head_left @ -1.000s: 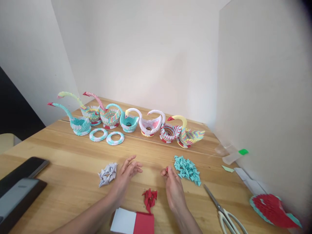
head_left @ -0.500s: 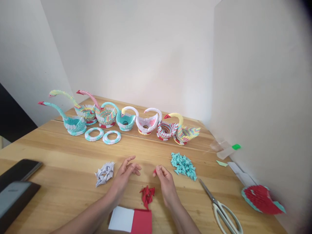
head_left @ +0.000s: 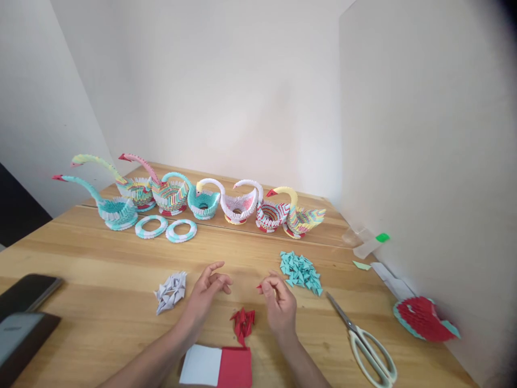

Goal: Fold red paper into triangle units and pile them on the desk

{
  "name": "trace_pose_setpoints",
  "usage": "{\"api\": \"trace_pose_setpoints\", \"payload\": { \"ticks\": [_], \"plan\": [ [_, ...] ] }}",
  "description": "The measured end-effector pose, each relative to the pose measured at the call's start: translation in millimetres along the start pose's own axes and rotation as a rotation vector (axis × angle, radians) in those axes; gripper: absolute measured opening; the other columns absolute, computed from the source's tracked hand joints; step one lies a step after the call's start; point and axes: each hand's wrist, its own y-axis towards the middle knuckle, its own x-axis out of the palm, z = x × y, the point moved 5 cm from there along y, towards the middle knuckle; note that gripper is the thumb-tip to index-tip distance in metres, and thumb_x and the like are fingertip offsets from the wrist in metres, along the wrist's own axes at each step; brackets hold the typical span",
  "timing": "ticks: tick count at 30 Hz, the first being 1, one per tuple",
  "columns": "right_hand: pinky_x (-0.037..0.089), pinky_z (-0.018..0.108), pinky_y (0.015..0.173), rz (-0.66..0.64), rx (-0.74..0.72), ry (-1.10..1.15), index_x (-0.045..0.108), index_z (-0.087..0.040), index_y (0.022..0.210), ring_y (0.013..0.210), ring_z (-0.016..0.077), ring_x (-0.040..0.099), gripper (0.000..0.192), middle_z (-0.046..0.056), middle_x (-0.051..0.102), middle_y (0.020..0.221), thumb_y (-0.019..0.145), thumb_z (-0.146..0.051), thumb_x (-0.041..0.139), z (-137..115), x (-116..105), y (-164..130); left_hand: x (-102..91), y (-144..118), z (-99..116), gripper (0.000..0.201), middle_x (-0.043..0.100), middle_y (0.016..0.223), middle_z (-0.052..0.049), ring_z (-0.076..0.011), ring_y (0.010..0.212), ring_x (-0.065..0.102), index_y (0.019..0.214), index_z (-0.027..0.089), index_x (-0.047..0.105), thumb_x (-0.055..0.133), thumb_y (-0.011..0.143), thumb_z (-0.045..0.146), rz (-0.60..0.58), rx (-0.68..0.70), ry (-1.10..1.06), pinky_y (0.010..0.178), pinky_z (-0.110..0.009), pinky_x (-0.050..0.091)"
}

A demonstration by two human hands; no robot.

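Observation:
Between the thumb and fingers of my right hand (head_left: 280, 304) a small folded red paper piece (head_left: 259, 286) is pinched, mostly covered by the fingertips. My left hand (head_left: 208, 288) hovers over the table with its fingers apart and holds nothing. Below and between the hands lies a small heap of folded red paper pieces (head_left: 243, 324). Nearer to me are white paper (head_left: 201, 365) and red paper (head_left: 235, 367), side by side. To the left of my left hand is a pile of white folded pieces (head_left: 171, 292); beyond my right hand, a pile of turquoise ones (head_left: 301, 272).
Several folded-paper swans (head_left: 204, 202) line the back of the table, with two paper rings (head_left: 181, 231) before them. Scissors (head_left: 361, 339) lie at the right, near a red-and-turquoise paper piece (head_left: 424, 319) by the wall. A phone (head_left: 28, 293) rests at the left.
My right hand has turned slightly, and its fingers are more curled around the red piece. My left hand stays almost in place. The whole view has shifted a little.

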Motion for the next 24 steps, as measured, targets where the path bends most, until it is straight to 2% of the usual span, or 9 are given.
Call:
{"api": "trace_pose_setpoints", "payload": {
  "ticks": [4,7,9,11,13,15,17,20,24],
  "plan": [
    [0.041,0.026,0.064,-0.12,0.169,0.039,0.058,-0.018,0.062,0.063,0.0162,0.052,0.041,0.0,0.058,0.061,0.081,-0.055,0.06,13,6,8,1.2,0,2,0.057,0.069,0.077,-0.002,-0.0182,0.067,0.062,0.114,0.017,0.048,0.067,0.07,0.049,0.0,-0.007,0.0,0.078,-0.034,0.044],
    [0.039,0.025,0.059,-0.15,0.188,0.05,0.055,-0.019,0.058,0.058,0.0147,0.048,0.044,-0.001,0.053,0.057,0.082,-0.056,0.057,17,11,9,2.0,0,3,0.053,0.069,0.077,-0.003,-0.0177,0.066,0.062,0.11,0.017,0.051,0.068,0.071,0.048,-0.015,0.009,-0.001,0.076,-0.033,0.045],
    [0.039,0.026,0.059,-0.174,0.109,-0.027,0.056,-0.019,0.058,0.059,0.0155,0.048,0.042,-0.001,0.053,0.057,0.083,-0.053,0.057,12,14,6,3.5,0,1,0.048,0.068,0.078,-0.003,-0.0177,0.066,0.061,0.104,0.017,0.055,0.068,0.071,0.049,-0.044,0.024,0.021,0.074,-0.032,0.045],
    [0.04,0.028,0.065,-0.202,-0.042,-0.13,0.057,-0.02,0.057,0.063,0.0171,0.05,0.038,-0.001,0.054,0.057,0.084,-0.047,0.057,3,18,0,6.2,-2,0,0.041,0.068,0.08,-0.005,-0.019,0.07,0.061,0.098,0.017,0.059,0.067,0.072,0.048,-0.078,0.063,0.086,0.074,-0.032,0.046],
    [0.041,0.031,0.075,-0.227,-0.21,-0.202,0.058,-0.021,0.057,0.064,0.0174,0.051,0.033,-0.001,0.055,0.057,0.085,-0.039,0.057,-8,22,-7,11.8,-6,0,0.031,0.068,0.085,-0.006,-0.0211,0.079,0.061,0.092,0.017,0.062,0.063,0.077,0.045,-0.135,0.128,0.209,0.077,-0.032,0.045],
    [0.041,0.034,0.082,-0.249,-0.317,-0.229,0.058,-0.022,0.06,0.06,0.016,0.05,0.03,-0.002,0.055,0.056,0.088,-0.034,0.054,-15,25,-12,19.7,-12,3,0.024,0.067,0.084,-0.006,-0.0214,0.081,0.06,0.086,0.017,0.064,0.058,0.083,0.04,-0.219,0.218,0.373,0.076,-0.031,0.044],
    [0.04,0.036,0.086,-0.25,-0.359,-0.24,0.058,-0.023,0.062,0.056,0.0148,0.048,0.028,-0.003,0.055,0.056,0.089,-0.03,0.053,-18,26,-14,26.8,-19,9,0.026,0.063,0.076,-0.005,-0.02,0.075,0.057,0.076,0.017,0.062,0.051,0.088,0.037,-0.294,0.327,0.521,0.072,-0.03,0.042],
    [0.042,0.037,0.085,-0.234,-0.37,-0.238,0.057,-0.023,0.062,0.056,0.0148,0.049,0.028,-0.003,0.056,0.056,0.089,-0.029,0.054,-19,25,-14,31.3,-26,18,0.03,0.06,0.072,-0.004,-0.0196,0.074,0.056,0.069,0.018,0.057,0.046,0.092,0.034,-0.33,0.46,0.628,0.074,-0.03,0.04],
    [0.043,0.036,0.084,-0.228,-0.366,-0.23,0.058,-0.023,0.061,0.056,0.0148,0.049,0.029,-0.003,0.055,0.055,0.089,-0.031,0.055,-17,24,-15,32.1,-26,22,0.024,0.061,0.073,-0.004,-0.0196,0.076,0.056,0.072,0.018,0.057,0.05,0.09,0.031,-0.323,0.499,0.659,0.076,-0.03,0.039]
  ]
}}
